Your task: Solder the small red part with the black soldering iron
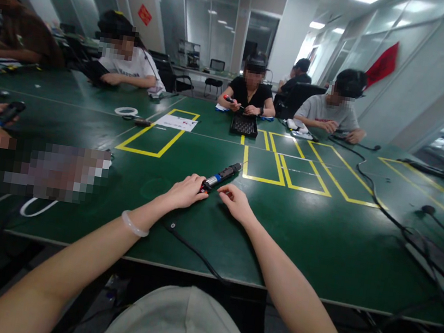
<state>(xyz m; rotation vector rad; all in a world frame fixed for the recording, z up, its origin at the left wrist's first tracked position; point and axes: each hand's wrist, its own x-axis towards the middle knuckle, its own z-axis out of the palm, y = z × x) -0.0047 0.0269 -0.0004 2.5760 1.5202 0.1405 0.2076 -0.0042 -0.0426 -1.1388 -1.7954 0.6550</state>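
Head view is showing an electric screwdriver lying on the green table, tip pointing away. It is looking rigid and fairly hefty, with a smooth barrel best gripped around the thick blue-and-red middle, clear of the cord that is trailing off the near edge. The left hand is curling its fingers onto the handle end; the right hand is resting just beside it, fingers loosely bent, holding nothing. Yellow tape outlines are lying beyond.
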